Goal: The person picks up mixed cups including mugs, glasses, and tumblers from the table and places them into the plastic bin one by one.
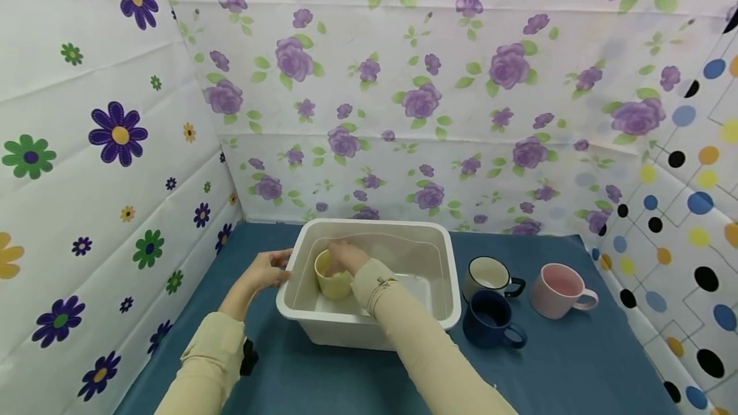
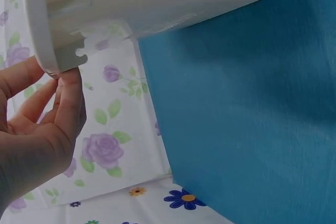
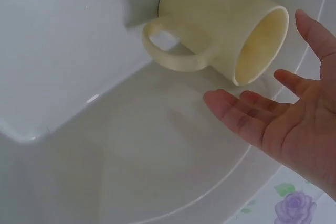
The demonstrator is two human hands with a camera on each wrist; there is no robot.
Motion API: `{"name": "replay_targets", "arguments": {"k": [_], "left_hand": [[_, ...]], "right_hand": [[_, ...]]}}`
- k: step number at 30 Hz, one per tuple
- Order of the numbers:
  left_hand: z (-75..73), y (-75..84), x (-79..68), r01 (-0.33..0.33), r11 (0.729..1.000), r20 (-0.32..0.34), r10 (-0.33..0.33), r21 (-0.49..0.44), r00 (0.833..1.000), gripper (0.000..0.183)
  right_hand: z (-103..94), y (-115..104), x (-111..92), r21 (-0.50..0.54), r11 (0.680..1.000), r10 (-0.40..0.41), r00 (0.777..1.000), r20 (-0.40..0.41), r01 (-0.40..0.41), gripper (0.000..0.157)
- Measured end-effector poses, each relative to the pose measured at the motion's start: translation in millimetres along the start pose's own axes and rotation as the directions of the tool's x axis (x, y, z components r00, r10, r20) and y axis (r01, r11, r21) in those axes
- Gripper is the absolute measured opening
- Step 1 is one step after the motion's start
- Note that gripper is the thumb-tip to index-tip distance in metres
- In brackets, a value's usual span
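A white plastic tub [image 1: 369,332] stands on the table, and a pale yellow mug [image 1: 332,285] sits inside it at the left end. My left hand [image 1: 267,273] grips the tub's left rim; in the left wrist view the thumb and fingers [image 2: 68,95] pinch that rim. Inside the tub, my right hand [image 1: 344,256] is over the mug's mouth. The right wrist view shows the right hand [image 3: 294,114] with fingers spread beside the mug's rim, apart from the handle [image 3: 176,59].
Right of the tub stand a white mug [image 1: 484,272] with a dark rim, a navy blue mug [image 1: 487,325] in front of it, and a pink mug [image 1: 550,303]. Flower-printed sheets [image 1: 357,82] rise behind the blue tablecloth [image 1: 576,370] and along its left side.
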State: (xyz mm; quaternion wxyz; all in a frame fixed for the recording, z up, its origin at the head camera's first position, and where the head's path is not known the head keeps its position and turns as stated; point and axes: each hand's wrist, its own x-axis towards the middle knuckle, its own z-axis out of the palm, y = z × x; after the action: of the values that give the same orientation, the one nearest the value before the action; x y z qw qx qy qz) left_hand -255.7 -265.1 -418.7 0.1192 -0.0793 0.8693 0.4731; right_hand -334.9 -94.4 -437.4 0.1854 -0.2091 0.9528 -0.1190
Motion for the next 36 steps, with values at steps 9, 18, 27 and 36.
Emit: {"name": "replay_targets", "arguments": {"k": [9,18,27,36], "left_hand": [[0.8,2.3,-3.3,-0.019,1.0,0.0,0.019,0.012,1.0,0.06],[0.6,3.5,-3.4,-0.024,0.999,0.023,0.023,0.027,0.999,0.062],[-2.4,3.8,-1.3,-0.034,0.999,0.054,0.033,0.02,0.998,0.063],[-2.5,6.0,-1.3,-0.026,0.999,0.075,0.023,0.038,0.997,0.062]], "right_hand": [[-18.8,6,-15,-0.094,0.99,-0.102,0.994,0.028,0.104,0.051],[9.7,34,39,-0.133,0.985,-0.105,0.994,0.02,0.107,0.06],[-30.6,25,-41,-0.12,0.985,-0.124,0.992,-0.019,0.121,0.045],[-35.9,56,-55,-0.007,0.983,-0.185,0.976,-0.111,0.186,0.041]]}}
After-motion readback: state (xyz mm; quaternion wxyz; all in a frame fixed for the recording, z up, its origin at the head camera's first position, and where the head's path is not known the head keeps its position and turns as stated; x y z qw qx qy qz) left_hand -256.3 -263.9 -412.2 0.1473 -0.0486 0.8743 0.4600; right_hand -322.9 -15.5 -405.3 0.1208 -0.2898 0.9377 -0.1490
